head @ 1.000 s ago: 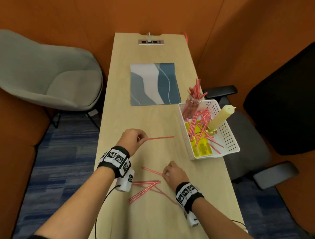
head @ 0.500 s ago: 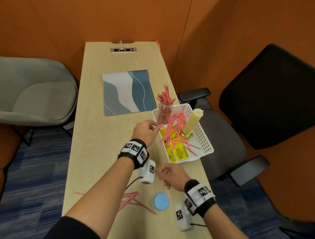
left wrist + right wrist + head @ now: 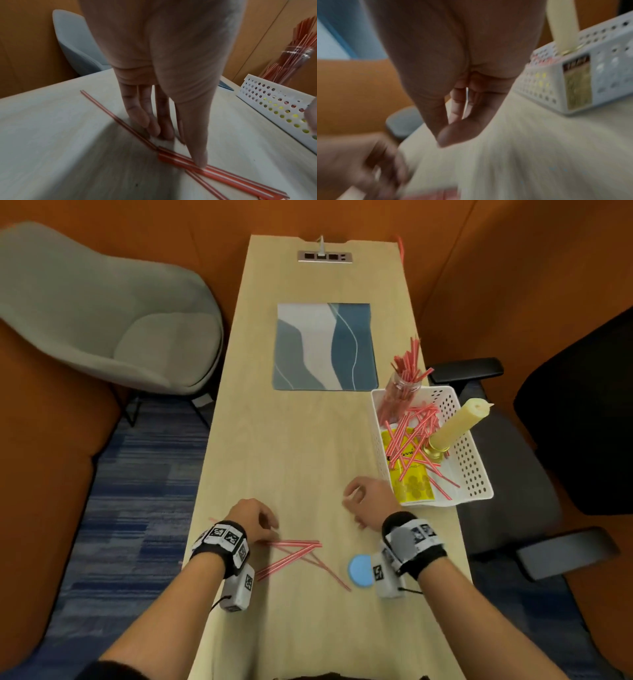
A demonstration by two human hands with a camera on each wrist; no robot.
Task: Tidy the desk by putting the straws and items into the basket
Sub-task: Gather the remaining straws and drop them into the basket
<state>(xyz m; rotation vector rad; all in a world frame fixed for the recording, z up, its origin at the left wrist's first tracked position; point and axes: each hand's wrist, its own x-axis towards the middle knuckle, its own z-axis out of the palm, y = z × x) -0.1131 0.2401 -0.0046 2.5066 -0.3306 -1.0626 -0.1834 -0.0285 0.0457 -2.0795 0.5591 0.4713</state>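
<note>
Here left hand (image 3: 164, 67) thumb presses loose straws (image 3: 214, 170) (fingers straight); right hand (image 3: 368, 501) loosely curled, empty.

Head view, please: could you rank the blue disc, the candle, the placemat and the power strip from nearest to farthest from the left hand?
1. Blue disc: right of the left hand, near desk edge.
2. Candle: standing in the basket, right side.
3. Placemat: mid-desk, ahead. Close to the candle; this order is less sure.
4. Power strip: far end.
</note>
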